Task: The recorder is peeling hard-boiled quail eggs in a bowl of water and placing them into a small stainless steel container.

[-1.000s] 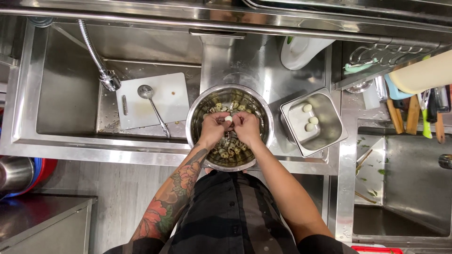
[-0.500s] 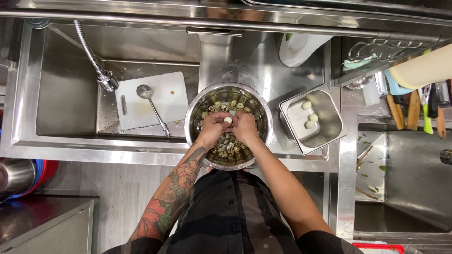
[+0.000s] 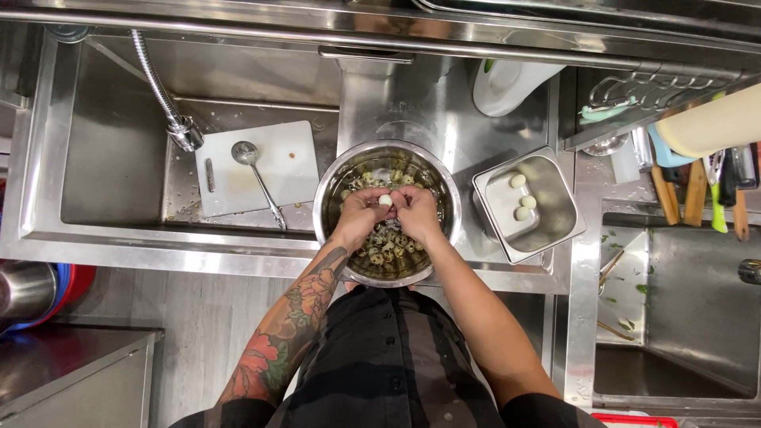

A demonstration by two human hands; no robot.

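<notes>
A round steel bowl stands on the counter, filled with several small speckled eggs in water. Over it, my left hand and my right hand meet, both pinching one small white peeled egg between the fingertips. Right of the bowl sits a square steel pan holding three peeled white eggs.
A sink on the left holds a white cutting board, a ladle and a hose faucet. A white container stands behind the bowl. Utensils hang at right above a second sink. A steel pot sits lower left.
Both hands stay over the bowl working the same small egg; more of its white surface shows now. The view has shifted slightly.
</notes>
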